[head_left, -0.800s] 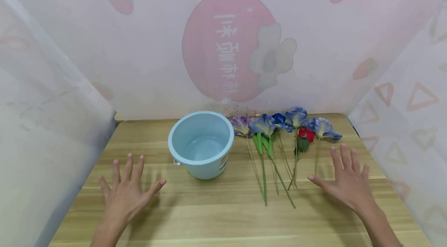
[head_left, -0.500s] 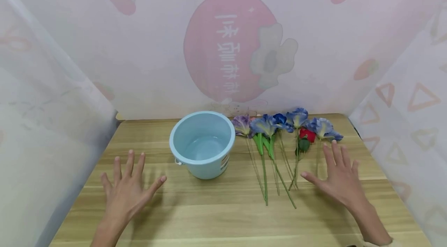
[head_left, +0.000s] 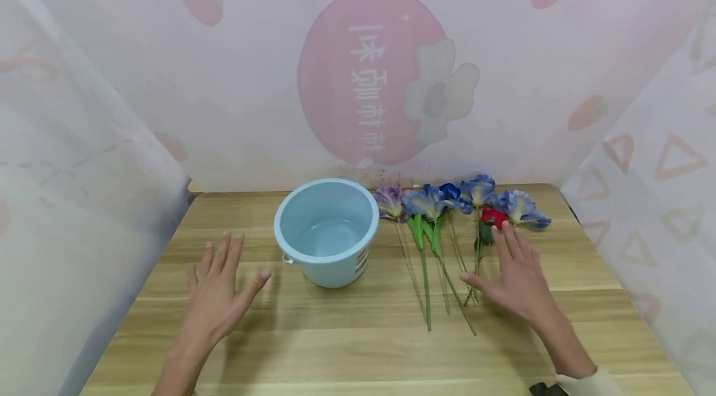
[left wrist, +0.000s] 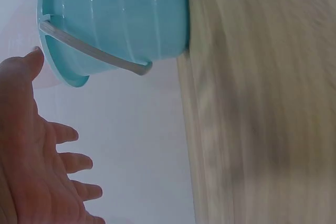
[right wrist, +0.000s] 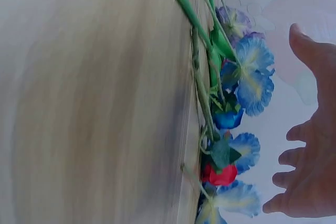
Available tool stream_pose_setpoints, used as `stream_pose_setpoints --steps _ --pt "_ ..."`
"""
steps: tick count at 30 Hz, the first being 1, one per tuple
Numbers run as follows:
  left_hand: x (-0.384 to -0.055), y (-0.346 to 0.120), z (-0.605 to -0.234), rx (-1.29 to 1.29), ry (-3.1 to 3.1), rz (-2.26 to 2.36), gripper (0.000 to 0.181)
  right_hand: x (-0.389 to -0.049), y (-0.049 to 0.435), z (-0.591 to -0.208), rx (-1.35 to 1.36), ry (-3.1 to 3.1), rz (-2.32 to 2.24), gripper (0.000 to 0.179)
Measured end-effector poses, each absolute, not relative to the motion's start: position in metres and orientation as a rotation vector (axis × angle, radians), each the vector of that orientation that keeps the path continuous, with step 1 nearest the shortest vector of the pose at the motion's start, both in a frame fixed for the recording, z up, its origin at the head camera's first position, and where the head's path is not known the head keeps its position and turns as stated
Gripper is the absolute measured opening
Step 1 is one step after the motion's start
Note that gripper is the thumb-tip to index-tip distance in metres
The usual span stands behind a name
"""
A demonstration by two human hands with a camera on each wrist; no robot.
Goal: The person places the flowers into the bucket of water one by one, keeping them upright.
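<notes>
A light blue bucket (head_left: 334,271) stands upright on the wooden table, its inside bare and its handle (left wrist: 94,51) hanging down the side in the left wrist view. To its right lie several long-stemmed flowers: a purple one (head_left: 390,202), blue ones (head_left: 477,189) and a red rose (head_left: 493,217), their green stems (head_left: 426,284) toward the person. My left hand (head_left: 215,296), fingers spread, hovers left of the bucket and holds nothing. Over the right part of the flowers my right hand (head_left: 517,278) is spread too, its fingertips overlapping the rose's leaves in the head view.
The wooden table (head_left: 335,352) reaches back to a pale printed curtain (head_left: 246,85) with a pink circle. Similar fabric hangs at the left (head_left: 67,197) and right (head_left: 660,209) sides. A pale sleeve (head_left: 590,383) shows at the right wrist.
My right hand has moved left, closer to the flowers and the bucket. My left hand has shifted slightly right and forward. The bucket and flowers stay in place on the table.
</notes>
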State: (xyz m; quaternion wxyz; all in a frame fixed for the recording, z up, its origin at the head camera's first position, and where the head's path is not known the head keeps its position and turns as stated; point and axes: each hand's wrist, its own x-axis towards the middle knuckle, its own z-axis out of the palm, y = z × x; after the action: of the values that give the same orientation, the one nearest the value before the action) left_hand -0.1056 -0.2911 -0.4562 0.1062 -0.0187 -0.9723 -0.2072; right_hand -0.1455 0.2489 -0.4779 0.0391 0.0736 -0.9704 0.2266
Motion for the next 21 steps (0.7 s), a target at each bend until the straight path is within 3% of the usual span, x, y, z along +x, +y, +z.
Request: stream_pose_setpoints --steps 21 --pt "-0.130 -0.266 -0.440 -0.220 -2.617 -0.851 0.074 -0.168 0.210 -0.477 0.263 -2.927 0.907 0.105"
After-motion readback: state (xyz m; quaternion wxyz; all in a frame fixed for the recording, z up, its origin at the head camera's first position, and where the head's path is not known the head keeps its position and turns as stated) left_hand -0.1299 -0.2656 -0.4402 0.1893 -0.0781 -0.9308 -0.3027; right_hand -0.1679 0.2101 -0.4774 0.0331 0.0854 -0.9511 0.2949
